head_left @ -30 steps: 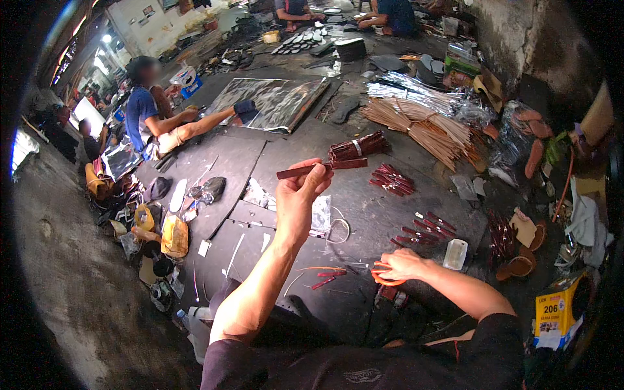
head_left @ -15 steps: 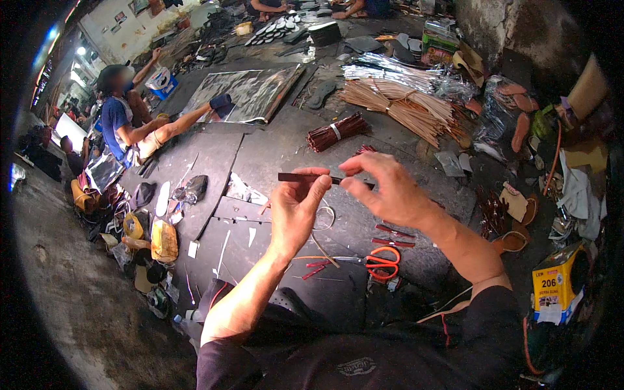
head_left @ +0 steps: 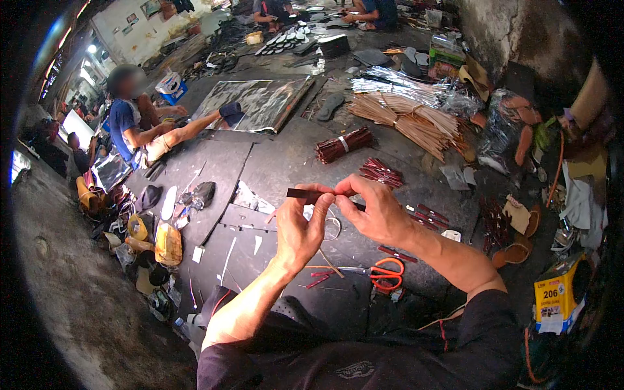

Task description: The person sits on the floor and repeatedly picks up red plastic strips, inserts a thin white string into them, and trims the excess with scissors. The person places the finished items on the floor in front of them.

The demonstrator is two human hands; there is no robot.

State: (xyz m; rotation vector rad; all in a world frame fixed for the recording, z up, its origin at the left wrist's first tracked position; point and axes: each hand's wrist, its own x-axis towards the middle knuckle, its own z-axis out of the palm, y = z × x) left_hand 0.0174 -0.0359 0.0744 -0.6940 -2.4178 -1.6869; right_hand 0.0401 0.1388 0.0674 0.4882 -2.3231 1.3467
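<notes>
We hold a dark strip (head_left: pixel 300 194) above the middle of the mat, pinched between the thumb and fingers of our left hand (head_left: pixel 299 229), with one end poking out to the left. Our right hand (head_left: pixel 378 213) meets it at the fingertips, thumb and forefinger closed on the strip's right part (the fingers hide much of that stretch).

Below our hands, on the near side, lie scissors (head_left: pixel 388 274) with orange handles, their blades toward the left, and a few red scraps (head_left: pixel 320 279) beside the tips. Just beyond our right hand we see a pile (head_left: pixel 381 172) of dark red strips, and, farther to the left, a tied bundle (head_left: pixel 344 144) of them. Farther off, to the right, lies a big tan bundle (head_left: pixel 416 123). A yellow jug (head_left: pixel 168 244) stands at left; at far left, a co-worker (head_left: pixel 133 130) sits with one leg stretched out.
</notes>
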